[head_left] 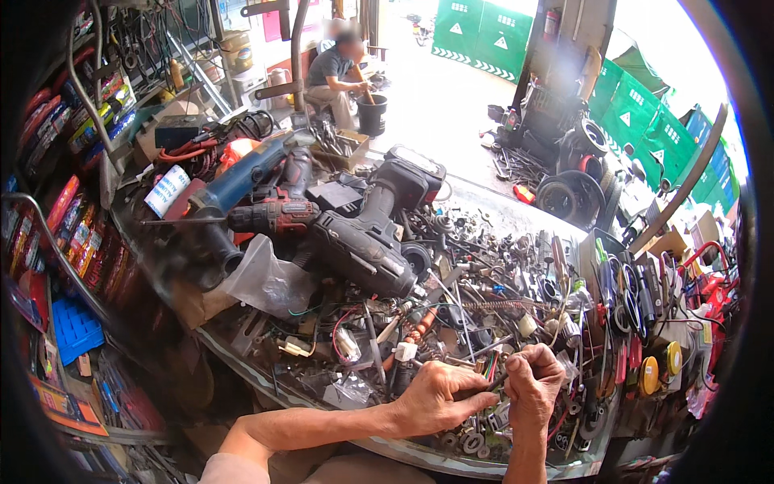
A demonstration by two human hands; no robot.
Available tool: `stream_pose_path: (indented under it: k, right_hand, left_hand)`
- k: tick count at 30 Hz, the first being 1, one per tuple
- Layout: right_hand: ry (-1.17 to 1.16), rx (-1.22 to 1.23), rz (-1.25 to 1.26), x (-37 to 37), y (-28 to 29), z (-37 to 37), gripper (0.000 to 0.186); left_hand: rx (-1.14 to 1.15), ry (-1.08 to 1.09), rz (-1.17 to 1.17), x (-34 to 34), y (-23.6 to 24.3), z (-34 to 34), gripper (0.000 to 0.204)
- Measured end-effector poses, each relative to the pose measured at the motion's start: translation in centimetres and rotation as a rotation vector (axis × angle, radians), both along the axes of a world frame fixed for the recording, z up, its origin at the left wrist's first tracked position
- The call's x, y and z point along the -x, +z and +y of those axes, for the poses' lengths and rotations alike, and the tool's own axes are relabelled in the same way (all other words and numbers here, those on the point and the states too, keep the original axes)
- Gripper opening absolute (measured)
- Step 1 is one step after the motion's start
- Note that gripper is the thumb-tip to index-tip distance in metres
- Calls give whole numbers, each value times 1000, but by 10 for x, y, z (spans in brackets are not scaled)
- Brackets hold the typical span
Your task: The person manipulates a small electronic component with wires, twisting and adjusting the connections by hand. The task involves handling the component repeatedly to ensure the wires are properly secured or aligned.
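Observation:
Over the near edge of the cluttered bench, my left hand (442, 395) and my right hand (534, 385) are close together, fingers closed. Between them runs a thin dark rod-like piece (497, 381); its ends are hidden in my fingers, and its kind is too small to make out. Beneath and around the hands lie loose metal parts, wires and washers (473, 443). A white plastic connector (405, 352) sits just beyond my left hand. Further off, a black cordless impact wrench (363, 242) lies on the heap of parts.
Left of the wrench are a red-and-black drill (274, 216), a blue angle grinder (250, 173) and a clear plastic bag (270, 278). Hand tools (637, 298) crowd the right side. Packaged goods (68, 218) fill the left rack. A person (330, 77) sits beyond, beside a black bucket (372, 115).

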State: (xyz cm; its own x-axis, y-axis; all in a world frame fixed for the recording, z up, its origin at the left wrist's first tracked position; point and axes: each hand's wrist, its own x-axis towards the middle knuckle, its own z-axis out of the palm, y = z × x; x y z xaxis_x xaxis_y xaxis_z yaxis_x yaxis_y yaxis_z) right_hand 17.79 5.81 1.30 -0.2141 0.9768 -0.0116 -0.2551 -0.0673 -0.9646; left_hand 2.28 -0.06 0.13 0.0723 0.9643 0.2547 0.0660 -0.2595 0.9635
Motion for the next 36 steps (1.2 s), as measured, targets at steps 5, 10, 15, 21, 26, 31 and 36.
stream_pose_path:
  k: [5,10,15,21,26,31,36]
  right_hand:
    - [4,38,89,5,11,-5,25]
    - [105,36,95,4,9,-8,24]
    - [264,78,245,-3,16,-7,31]
    - [236,17,83,-7,14,-5,27]
    - [142,-72,4,0,16,-7,21]
    - [90,-125,-110,-1,13,-9,17]
    - [352,-48,65,-6,18,-4,30]
  left_hand:
    - [401,-318,-541,1,-7,4,28]
    - [629,-568,-816,7,2,5,32]
    - [592,-573,-836,9,-6,7,29]
    - [591,-551,-766,12,-8,7,27]
    - [396,-306,-492,7,-3,6,24]
    - [277,-203,-319,6,-1,5,25]
    - [566,-521,-689,12,8,7,27]
